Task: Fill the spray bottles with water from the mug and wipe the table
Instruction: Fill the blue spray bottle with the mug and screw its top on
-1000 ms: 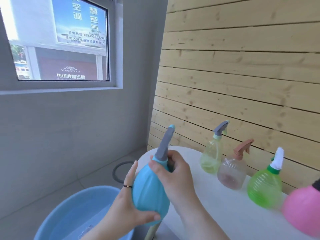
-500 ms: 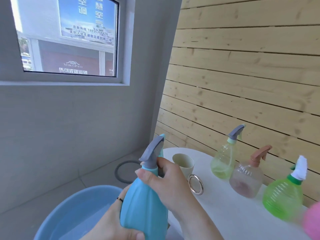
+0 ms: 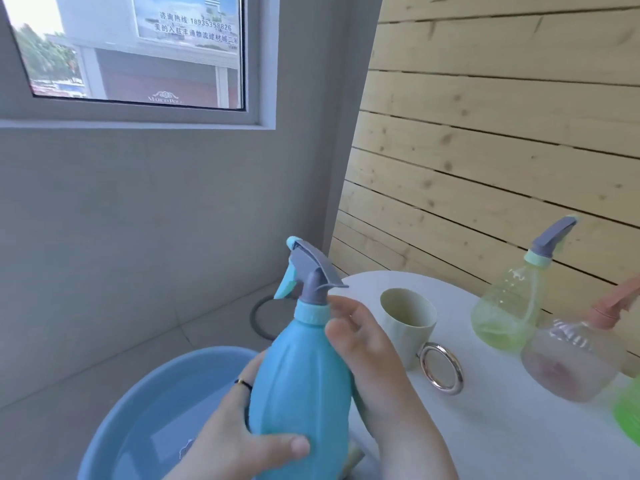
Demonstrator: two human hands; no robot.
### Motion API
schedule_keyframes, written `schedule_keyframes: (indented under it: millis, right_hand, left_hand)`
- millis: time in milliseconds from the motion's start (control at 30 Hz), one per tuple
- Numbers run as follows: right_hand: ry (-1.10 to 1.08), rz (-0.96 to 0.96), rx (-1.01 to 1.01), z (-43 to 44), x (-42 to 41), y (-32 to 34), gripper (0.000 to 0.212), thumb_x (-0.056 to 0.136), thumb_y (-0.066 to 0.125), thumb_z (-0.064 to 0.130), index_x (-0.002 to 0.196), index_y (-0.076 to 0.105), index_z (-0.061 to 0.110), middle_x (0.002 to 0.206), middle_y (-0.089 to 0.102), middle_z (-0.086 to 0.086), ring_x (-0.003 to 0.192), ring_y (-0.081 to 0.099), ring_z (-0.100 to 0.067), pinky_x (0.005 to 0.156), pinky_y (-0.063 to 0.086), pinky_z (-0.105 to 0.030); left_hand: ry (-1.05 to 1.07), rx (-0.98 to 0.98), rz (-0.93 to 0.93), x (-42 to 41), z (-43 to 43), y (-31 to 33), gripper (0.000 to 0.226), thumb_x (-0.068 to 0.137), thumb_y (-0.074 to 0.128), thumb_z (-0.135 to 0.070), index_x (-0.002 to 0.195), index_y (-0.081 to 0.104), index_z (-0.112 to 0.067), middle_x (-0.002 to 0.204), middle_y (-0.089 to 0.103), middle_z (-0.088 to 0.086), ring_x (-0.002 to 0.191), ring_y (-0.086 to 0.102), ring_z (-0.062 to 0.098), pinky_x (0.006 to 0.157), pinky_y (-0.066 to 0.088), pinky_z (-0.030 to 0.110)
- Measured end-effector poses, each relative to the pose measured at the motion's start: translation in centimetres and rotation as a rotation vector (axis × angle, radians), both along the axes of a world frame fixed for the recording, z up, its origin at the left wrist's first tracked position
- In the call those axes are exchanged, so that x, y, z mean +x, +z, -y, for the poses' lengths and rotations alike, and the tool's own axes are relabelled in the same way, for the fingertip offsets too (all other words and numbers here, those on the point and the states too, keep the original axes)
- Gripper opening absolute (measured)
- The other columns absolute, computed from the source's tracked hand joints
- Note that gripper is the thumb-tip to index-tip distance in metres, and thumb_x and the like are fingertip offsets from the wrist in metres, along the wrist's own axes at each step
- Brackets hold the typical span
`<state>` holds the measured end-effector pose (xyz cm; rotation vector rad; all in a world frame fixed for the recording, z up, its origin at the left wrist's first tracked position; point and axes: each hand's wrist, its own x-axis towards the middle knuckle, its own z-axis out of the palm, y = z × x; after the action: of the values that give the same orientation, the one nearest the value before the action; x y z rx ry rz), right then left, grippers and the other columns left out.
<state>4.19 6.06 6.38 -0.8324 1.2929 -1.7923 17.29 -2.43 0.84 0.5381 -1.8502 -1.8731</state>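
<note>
I hold a light-blue spray bottle with a grey trigger head upright above the basin, just left of the white table. My left hand grips its body from the left, thumb across the front. My right hand lies against the bottle's right shoulder, its fingers loosely extended beside the blue collar. A pale cream mug with a metal ring handle stands on the table right behind my right hand; the inside I see looks dry.
A blue basin holding water sits on the floor below the bottle. Along the wooden wall stand a yellow-green bottle, a clear pinkish bottle and a green one at the frame edge. A grey ring lies on the floor.
The spray head has turned from facing away to pointing left. My right hand has loosened from the neck and slid down onto the shoulder. The view shifted left, showing the mug.
</note>
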Motion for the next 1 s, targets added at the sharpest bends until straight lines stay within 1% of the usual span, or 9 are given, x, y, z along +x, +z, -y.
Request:
schedule_keyframes:
  millis: [200,367,467,567,667,767,867,933,1000]
  right_hand:
    - [-0.292,-0.301,0.14,1.2,0.7,-0.2,0.027,0.059,0.069,0.044,0.075,0.06,0.024,0.075,0.067,0.016,0.068,0.059,0.005,0.062,0.043,-0.008]
    - [0.09,-0.277,0.105,-1.4,-3.0,0.7,0.025,0.06,0.07,0.045,0.074,0.07,0.024,0.087,0.069,0.0,0.08,0.062,-0.011,0.074,0.047,-0.023]
    - [0.2,-0.094,0.05,-2.9,-3.7,0.0,0.051,0.049,0.077,0.048,0.089,0.069,0.018,0.085,0.071,0.005,0.08,0.066,-0.008,0.069,0.049,-0.019]
    - [-0.059,-0.057,0.055,-2.7,-3.0,-0.6,0.049,0.054,0.069,0.038,0.099,0.056,0.026,0.095,0.067,0.008,0.077,0.064,0.001,0.065,0.049,-0.013]
    - [-0.292,-0.053,0.031,-1.7,-1.6,-0.9,0.04,0.057,0.064,0.027,0.094,0.05,0.028,0.103,0.062,0.006,0.069,0.06,0.014,0.058,0.043,-0.003]
    - [-0.386,-0.18,0.051,-1.0,-0.2,-1.8,0.029,0.058,0.067,0.033,0.083,0.054,0.031,0.083,0.066,0.016,0.072,0.06,0.01,0.071,0.045,-0.012]
    - [-0.354,-0.163,0.07,-1.6,-1.0,-1.3,0.015,0.068,0.069,0.031,0.071,0.055,0.026,0.065,0.068,0.012,0.064,0.061,0.001,0.07,0.046,-0.023]
    - [-0.082,-0.09,0.033,-2.8,-1.7,-0.8,0.013,0.067,0.068,0.031,0.074,0.061,0.023,0.067,0.069,0.005,0.067,0.063,-0.005,0.067,0.05,-0.022]
    - [0.196,-0.023,-0.083,-3.7,-1.9,-0.6,0.026,0.061,0.076,0.041,0.079,0.07,0.023,0.074,0.071,0.001,0.075,0.064,-0.013,0.07,0.052,-0.026]
  left_hand:
    - [0.314,-0.297,0.06,-2.8,-1.8,-0.8,0.097,0.022,0.067,-0.047,0.112,0.033,-0.056,0.109,0.051,-0.029,0.096,0.045,-0.018,0.065,0.043,0.006]
    - [-0.254,0.055,-0.085,-3.3,-1.4,-0.1,0.105,0.026,0.087,-0.026,0.12,0.041,-0.029,0.103,0.067,-0.018,0.094,0.064,0.004,0.068,0.05,0.015]
    - [-0.42,0.125,-0.057,-3.5,-1.9,0.2,0.105,0.028,0.091,-0.034,0.119,0.041,-0.026,0.104,0.068,-0.016,0.097,0.064,0.005,0.072,0.05,0.016]
    - [-0.058,0.024,0.039,-4.1,-3.2,-0.1,0.093,0.031,0.085,-0.025,0.111,0.041,-0.046,0.1,0.064,-0.02,0.086,0.061,-0.006,0.062,0.046,0.01]
    - [0.406,-0.374,0.169,-4.4,-4.4,0.2,0.084,0.046,0.08,-0.035,0.101,0.025,-0.065,0.108,0.034,-0.041,0.097,0.047,-0.005,0.062,0.036,0.007]
    - [0.434,-0.559,0.139,-4.5,-5.0,-0.8,0.082,0.034,0.063,-0.056,0.107,0.027,-0.064,0.11,0.028,-0.043,0.101,0.037,-0.012,0.065,0.031,0.003]
    - [0.171,-0.346,0.148,-3.2,-4.2,-0.5,0.092,0.026,0.065,-0.052,0.111,0.03,-0.06,0.109,0.047,-0.038,0.096,0.048,-0.017,0.065,0.041,0.006]
    - [-0.215,-0.03,0.054,-2.4,-2.7,-0.1,0.098,0.031,0.078,-0.037,0.121,0.039,-0.044,0.109,0.063,-0.021,0.099,0.059,-0.005,0.074,0.047,0.013]
    - [-0.593,0.116,-0.035,-2.0,-2.2,0.7,0.1,0.047,0.084,-0.034,0.134,0.036,-0.025,0.132,0.053,0.001,0.123,0.048,0.019,0.099,0.041,0.037]
